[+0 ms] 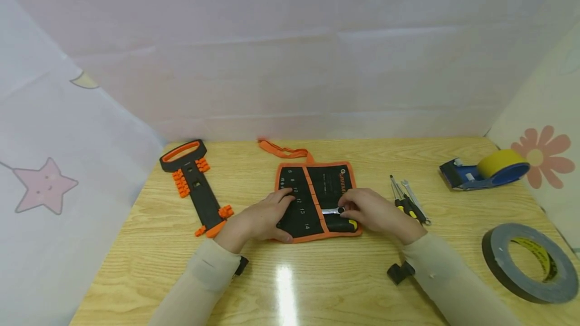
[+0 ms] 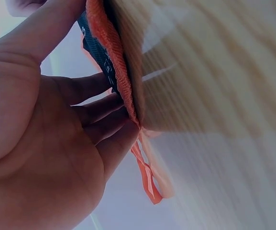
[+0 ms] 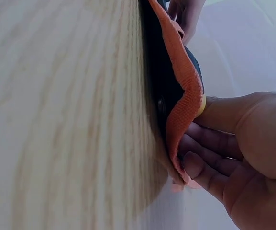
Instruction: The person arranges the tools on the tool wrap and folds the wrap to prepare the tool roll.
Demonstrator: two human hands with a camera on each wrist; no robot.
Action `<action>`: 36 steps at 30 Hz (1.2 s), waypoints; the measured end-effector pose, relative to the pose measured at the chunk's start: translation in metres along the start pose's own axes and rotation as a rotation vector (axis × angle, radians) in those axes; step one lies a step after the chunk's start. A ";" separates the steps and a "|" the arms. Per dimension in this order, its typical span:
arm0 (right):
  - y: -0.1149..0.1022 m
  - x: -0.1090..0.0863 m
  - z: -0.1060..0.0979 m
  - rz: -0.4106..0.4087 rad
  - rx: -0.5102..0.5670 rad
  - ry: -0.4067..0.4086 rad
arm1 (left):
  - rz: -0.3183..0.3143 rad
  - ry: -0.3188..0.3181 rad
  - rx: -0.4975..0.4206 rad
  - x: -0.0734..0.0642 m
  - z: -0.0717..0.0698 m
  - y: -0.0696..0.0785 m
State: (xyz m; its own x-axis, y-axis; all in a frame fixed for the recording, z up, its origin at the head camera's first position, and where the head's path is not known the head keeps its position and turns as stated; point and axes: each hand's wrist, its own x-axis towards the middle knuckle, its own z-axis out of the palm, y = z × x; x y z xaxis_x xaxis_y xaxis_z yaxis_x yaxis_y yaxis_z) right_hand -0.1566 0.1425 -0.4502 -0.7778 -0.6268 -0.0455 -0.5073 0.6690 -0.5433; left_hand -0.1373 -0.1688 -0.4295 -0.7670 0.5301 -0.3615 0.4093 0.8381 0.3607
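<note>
A black tool roll [image 1: 299, 215] with orange edging lies unfolded on the table, its pockets marked with sizes. My left hand [image 1: 267, 217] rests on its left part, thumb at the near edge; in the left wrist view the fingers [image 2: 111, 139] reach over the orange border. On the right side, my right hand [image 1: 369, 209] pinches the dark-looking end of a silver wrench [image 1: 332, 211], whose other end points at the pocket edge. Just below it, a black and yellow handle [image 1: 340, 223] lies in the roll. The right fingertips are partly hidden behind the orange border in the right wrist view.
To the right lie screwdrivers [image 1: 408, 209] and a small wrench [image 1: 414, 197]. A blue tape dispenser with yellow tape [image 1: 498, 164] stands at the back right, a grey tape roll [image 1: 494, 260] at the front right. A black and orange rack [image 1: 204, 202] lies left. An orange strap [image 1: 285, 152] trails behind the roll.
</note>
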 end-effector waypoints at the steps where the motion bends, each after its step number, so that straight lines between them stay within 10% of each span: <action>1: 0.001 0.000 0.000 -0.007 0.007 -0.002 | 0.000 -0.001 0.000 0.000 0.000 0.000; 23: 0.007 -0.001 0.000 -0.004 0.060 -0.003 | -0.015 -0.010 -0.002 0.001 0.001 0.001; 36: 0.009 -0.033 -0.013 0.058 0.090 0.086 | -0.023 -0.012 -0.011 0.001 0.000 0.001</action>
State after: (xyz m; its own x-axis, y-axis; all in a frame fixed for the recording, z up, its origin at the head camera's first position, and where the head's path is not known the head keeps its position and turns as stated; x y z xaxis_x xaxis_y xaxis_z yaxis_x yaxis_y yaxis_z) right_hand -0.1404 0.1742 -0.4425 -0.8359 -0.5488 -0.0093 -0.4279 0.6622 -0.6151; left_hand -0.1375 -0.1672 -0.4294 -0.7700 0.5122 -0.3805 0.3859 0.8487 0.3617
